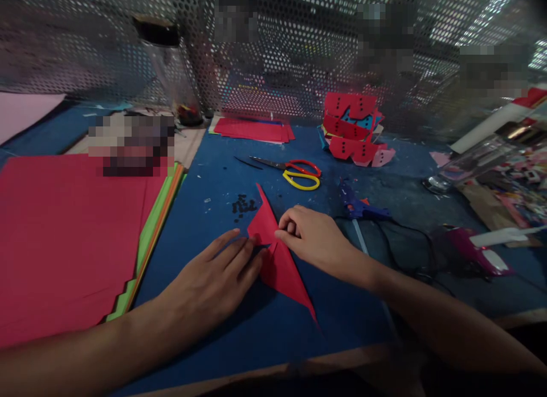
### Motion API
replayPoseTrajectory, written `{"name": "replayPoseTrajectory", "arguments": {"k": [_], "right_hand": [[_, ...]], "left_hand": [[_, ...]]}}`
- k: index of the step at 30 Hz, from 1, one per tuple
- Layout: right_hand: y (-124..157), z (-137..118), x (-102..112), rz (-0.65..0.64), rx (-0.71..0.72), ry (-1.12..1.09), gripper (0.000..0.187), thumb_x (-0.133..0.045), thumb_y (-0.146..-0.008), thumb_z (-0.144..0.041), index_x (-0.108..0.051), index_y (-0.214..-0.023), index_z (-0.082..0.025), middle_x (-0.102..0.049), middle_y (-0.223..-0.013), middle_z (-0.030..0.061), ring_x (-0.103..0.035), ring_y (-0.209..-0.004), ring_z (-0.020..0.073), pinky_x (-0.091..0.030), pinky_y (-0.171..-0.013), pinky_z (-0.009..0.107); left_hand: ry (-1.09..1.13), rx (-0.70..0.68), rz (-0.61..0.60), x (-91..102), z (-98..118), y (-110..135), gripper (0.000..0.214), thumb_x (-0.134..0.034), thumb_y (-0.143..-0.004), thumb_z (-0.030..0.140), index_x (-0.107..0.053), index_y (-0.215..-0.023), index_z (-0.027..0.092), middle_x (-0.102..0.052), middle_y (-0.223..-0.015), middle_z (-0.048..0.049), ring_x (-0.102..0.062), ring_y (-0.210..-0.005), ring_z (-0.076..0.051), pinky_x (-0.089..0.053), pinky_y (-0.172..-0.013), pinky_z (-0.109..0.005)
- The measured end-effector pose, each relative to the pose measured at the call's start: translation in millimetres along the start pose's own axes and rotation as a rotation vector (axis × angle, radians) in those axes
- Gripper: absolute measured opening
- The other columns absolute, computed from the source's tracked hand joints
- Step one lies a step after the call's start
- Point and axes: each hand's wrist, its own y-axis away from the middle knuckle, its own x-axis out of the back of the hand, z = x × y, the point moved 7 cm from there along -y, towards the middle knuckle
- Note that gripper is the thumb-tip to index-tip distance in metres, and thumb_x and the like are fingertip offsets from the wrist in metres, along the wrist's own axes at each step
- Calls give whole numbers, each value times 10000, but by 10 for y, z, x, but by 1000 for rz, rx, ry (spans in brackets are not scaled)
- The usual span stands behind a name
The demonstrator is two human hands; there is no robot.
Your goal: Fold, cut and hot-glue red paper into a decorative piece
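Observation:
A folded red paper (pixel 280 266), long and pointed at both ends, lies on the blue table top (pixel 265 334) in front of me. My left hand (pixel 213 274) lies flat with its fingers stretched out, the fingertips pressing the paper's left edge. My right hand (pixel 310 234) is curled, its fingertips pinching a fold at the paper's middle. A small heap of black dots (pixel 243 206) lies just beyond the paper.
A stack of red, green and orange sheets (pixel 72 237) fills the left. Red-and-yellow scissors (pixel 299 172) lie behind the paper. A blue glue gun (pixel 361 206) with its cord and a pink glue gun (pixel 474 252) lie right. Folded red pieces (pixel 352 129) stand by the perforated metal wall (pixel 273 49).

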Motion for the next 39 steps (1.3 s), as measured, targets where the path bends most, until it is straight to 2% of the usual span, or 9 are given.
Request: {"name": "replayPoseTrajectory", "arguments": {"k": [9, 15, 18, 21, 24, 28, 31, 34, 39], "right_hand": [[-14, 60, -77, -45, -109, -264, 33, -691, -860, -224, -670, -884, -216, -716, -788, 0, -616, -692, 141, -416, -623, 276], [-88, 68, 98, 91, -42, -611, 113, -701, -883, -285, -653, -927, -193, -698, -849, 5, -635, -752, 130, -480, -685, 268], [-99, 54, 163, 137, -7, -707, 143, -717, -880, -308, -653, -944, -196, -700, -870, 4, -653, -788, 134, -505, -729, 275], [-97, 44, 201, 170, 20, -745, 147, -726, -878, -314, -652, -941, -203, -700, -874, 3, -660, -800, 138, -515, -746, 280], [-93, 44, 232, 197, 35, -746, 141, -726, -882, -317, -653, -930, -207, -693, -860, 0, -652, -782, 136, -513, -732, 277], [-88, 14, 226, 200, 57, -745, 133, -721, -889, -313, -658, -931, -205, -694, -857, -3, -650, -775, 133, -511, -729, 275], [-89, -28, 161, 153, 60, -747, 131, -723, -886, -305, -660, -941, -204, -703, -876, 0, -661, -792, 138, -514, -738, 281], [-87, -58, 98, 94, 70, -740, 140, -714, -898, -319, -660, -959, -205, -701, -895, 2, -661, -810, 141, -513, -747, 283], [-84, -33, 54, 29, 83, -678, 163, -665, -939, -340, -648, -1018, -199, -681, -886, 2, -644, -806, 141, -505, -749, 285]], "left_hand": [[305, 162, 77, 37, -331, -52, 318, -510, -971, 106, -663, -1245, 163, -741, -1198, -85, -689, -1085, -256, -499, -1029, -459], [857, 733, 200, -35, -770, 24, 202, -617, -957, 259, -595, -1156, 229, -656, -1193, -68, -653, -1111, -224, -540, -932, -371], [1219, 961, 157, -244, -837, 79, 404, -704, -907, 404, -538, -1239, 246, -665, -1239, -66, -695, -1021, -227, -565, -822, -353], [1335, 1082, 122, -347, -857, 99, 563, -774, -835, 491, -534, -1266, 220, -692, -1165, -75, -696, -1013, -251, -558, -825, -366], [1412, 1132, 144, -367, -858, 82, 622, -828, -781, 483, -537, -1259, 210, -698, -1148, -72, -690, -1028, -253, -552, -860, -366], [1658, 1073, 100, -412, -736, -13, 579, -872, -746, 394, -588, -1213, 202, -720, -1147, -76, -694, -1017, -240, -552, -860, -341], [1800, 995, 22, -435, -610, -73, 453, -867, -764, 366, -660, -1124, 184, -754, -1000, -56, -694, -844, -185, -549, -771, -294], [1790, 992, 15, -425, -578, -80, 299, -835, -807, 376, -707, -962, 155, -754, -830, -38, -667, -726, -146, -537, -717, -260], [1732, 1088, 105, -418, -687, -29, 254, -842, -807, 362, -728, -913, 162, -755, -779, -16, -669, -702, -131, -545, -704, -237]]}}
